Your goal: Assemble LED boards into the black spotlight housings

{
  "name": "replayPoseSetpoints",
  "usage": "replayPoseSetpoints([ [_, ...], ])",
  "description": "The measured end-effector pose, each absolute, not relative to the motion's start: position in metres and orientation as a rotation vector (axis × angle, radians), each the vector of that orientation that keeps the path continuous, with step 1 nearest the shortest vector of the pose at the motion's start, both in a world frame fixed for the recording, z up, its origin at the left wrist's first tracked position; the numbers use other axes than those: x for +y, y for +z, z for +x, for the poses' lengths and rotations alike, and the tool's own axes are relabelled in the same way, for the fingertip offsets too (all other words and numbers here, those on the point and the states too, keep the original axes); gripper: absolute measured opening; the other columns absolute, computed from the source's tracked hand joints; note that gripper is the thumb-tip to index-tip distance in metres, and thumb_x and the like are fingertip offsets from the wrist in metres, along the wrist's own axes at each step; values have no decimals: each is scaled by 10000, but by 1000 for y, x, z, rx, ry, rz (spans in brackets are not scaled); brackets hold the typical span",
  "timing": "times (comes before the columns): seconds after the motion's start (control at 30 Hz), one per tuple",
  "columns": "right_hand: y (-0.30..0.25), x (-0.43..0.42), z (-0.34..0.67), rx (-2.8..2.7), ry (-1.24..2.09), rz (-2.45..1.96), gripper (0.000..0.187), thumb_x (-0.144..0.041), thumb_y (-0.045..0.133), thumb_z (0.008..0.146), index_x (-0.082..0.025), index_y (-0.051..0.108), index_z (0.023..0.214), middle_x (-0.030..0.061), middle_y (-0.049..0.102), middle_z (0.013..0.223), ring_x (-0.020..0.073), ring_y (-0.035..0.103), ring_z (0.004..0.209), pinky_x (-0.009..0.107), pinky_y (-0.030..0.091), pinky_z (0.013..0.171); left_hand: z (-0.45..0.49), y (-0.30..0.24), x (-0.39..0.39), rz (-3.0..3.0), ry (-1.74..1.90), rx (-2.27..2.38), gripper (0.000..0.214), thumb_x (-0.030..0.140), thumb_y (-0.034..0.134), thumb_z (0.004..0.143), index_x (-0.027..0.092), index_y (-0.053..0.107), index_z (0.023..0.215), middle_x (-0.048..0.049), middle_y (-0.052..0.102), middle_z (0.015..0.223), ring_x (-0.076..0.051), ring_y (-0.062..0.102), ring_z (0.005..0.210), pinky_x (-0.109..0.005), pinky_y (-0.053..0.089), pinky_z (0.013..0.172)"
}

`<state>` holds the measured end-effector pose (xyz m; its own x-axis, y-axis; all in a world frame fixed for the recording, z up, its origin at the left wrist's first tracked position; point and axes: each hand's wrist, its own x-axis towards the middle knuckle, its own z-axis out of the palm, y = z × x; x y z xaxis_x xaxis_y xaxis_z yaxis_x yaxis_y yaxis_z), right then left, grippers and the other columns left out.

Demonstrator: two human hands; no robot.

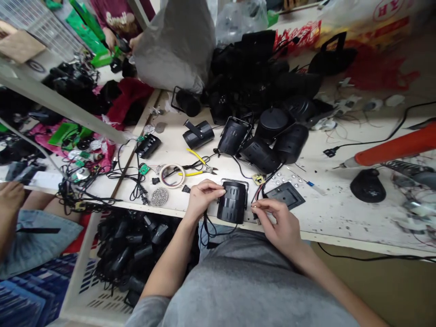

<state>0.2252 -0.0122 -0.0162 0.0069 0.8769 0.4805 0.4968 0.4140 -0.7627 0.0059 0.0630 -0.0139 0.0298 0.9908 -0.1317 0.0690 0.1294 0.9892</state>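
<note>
While my left hand grips the lamp at the tabletop edge, my right hand pinches its wires. Wiring step, I judge; next needs fine fingertip alignment. Pliers beyond, lamp pile farther back.

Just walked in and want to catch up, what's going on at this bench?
A person seated at the white bench steadies a black lamp housing at its near edge with the left hand. The right hand pinches thin wires beside it. More black housings, yellow cutters and a tape roll lie behind. Another person works at the far left.
</note>
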Motion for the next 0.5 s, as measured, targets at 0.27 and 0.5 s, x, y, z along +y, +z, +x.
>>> replayPoseSetpoints([
  [0.27, -21, -8, 225, -1841, 188, -1148, 313, -97, 613, 937, -216, 610, 1226, 47, 784, 965, 172, 762, 844, 281, 634, 768, 8, -16, 59, 1188, 1066, 1329, 219, 347, 864, 647, 193, 785, 781, -38, 678, 813, -147, 612, 745, -267, 509, 667],
  [0.5, -25, -11, 224, -1935, 56, -1091, 626, -48, 619, 930, -205, 437, 1509, 49, 795, 1026, 162, 763, 843, 265, 622, 818, 21, -7, 34, 1322, 1030, 1426, 635, 437, 861, 681, 233, 627, 1235, -98, 578, 1262, -257, 602, 1156, -379, 540, 912],
])
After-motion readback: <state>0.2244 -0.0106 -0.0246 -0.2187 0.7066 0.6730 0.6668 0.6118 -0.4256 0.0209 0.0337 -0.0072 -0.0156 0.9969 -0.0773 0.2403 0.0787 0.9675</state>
